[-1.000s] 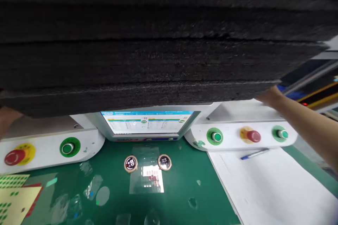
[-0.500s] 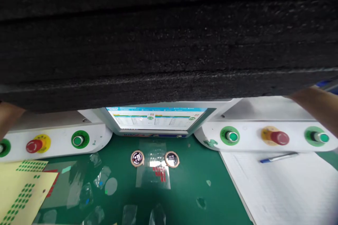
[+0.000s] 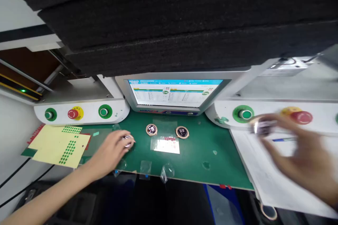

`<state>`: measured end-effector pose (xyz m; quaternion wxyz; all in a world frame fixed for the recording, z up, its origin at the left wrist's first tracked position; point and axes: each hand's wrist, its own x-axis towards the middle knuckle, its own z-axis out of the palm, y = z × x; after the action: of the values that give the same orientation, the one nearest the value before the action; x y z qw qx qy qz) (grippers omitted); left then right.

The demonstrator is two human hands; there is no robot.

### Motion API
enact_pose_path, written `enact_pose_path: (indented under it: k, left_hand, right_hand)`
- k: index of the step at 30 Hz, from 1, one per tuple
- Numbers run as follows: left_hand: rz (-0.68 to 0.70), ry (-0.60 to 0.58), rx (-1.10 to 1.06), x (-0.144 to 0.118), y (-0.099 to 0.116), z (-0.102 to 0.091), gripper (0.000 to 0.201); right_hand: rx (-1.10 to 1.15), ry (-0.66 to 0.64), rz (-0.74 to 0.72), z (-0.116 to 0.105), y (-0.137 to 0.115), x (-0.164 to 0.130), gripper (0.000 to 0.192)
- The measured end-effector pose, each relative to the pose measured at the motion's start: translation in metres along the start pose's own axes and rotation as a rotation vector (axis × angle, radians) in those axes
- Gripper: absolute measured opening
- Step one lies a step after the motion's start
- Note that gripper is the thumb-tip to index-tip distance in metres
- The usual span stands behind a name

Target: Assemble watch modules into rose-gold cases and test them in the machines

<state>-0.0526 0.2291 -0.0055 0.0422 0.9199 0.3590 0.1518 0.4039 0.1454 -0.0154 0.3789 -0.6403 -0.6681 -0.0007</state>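
Observation:
My left hand (image 3: 112,153) rests on the green mat (image 3: 203,147), its fingers closed around a small round silvery part (image 3: 127,140). My right hand (image 3: 295,154) is blurred above the white sheets (image 3: 266,179) and pinches a small round silvery part (image 3: 261,127) near a green button (image 3: 245,114). Two round watch faces (image 3: 151,129) (image 3: 182,132) lie lit on the mat in front of the screen (image 3: 171,93), with a clear film piece (image 3: 166,145) between them. A thick stack of black foam sheets (image 3: 185,24) fills the top of the view.
White consoles with green and red buttons (image 3: 75,113) stand left and right of the screen. Yellow sheets of green dot stickers (image 3: 59,144) lie at the left. A blue pen (image 3: 283,139) lies on the white sheets. Clear film scraps (image 3: 166,170) litter the mat's near edge.
Both hands came off the black foam stack and dropped to the bench. The left hand now grips a round part on the mat, the right hand holds another one. The view tilted down and left.

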Motion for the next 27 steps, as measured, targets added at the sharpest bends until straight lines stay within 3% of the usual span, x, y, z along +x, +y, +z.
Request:
enact_pose_path:
  k: [2, 4, 9, 14, 17, 19, 24, 27]
  left_hand:
    - [0.105, -0.079, -0.056, -0.001, 0.02, 0.028, 0.023]
    - [0.131, -0.135, -0.086, 0.003, 0.027, 0.04, 0.021]
    - [0.038, -0.242, -0.209, 0.014, 0.018, 0.029, 0.026]
    - [0.065, -0.292, -0.216, 0.052, 0.009, 0.025, 0.038]
    - [0.138, -0.384, -0.199, 0.082, 0.003, 0.036, 0.044]
    - [0.157, -0.411, -0.202, 0.094, 0.0, 0.043, 0.036]
    - [0.114, -0.362, -0.173, 0.093, 0.003, 0.045, 0.028]
    - [0.039, -0.185, -0.168, 0.074, 0.006, 0.023, 0.032]
  right_hand:
    - [0.076, -0.093, -0.157, 0.029, -0.007, -0.015, 0.025]
    - [0.134, -0.203, -0.246, 0.052, -0.011, -0.032, 0.018]
    - [0.188, -0.318, -0.212, 0.072, -0.005, -0.051, 0.026]
    - [0.157, -0.358, -0.122, 0.073, -0.013, -0.021, 0.047]
    - [0.155, -0.423, -0.162, 0.086, -0.029, 0.002, 0.043]
    - [0.151, -0.457, -0.174, 0.097, -0.038, 0.011, 0.04]
    - [0.091, -0.484, -0.147, 0.116, -0.044, 0.012, 0.035]
    - [0.053, -0.474, -0.147, 0.119, -0.045, 0.009, 0.034]
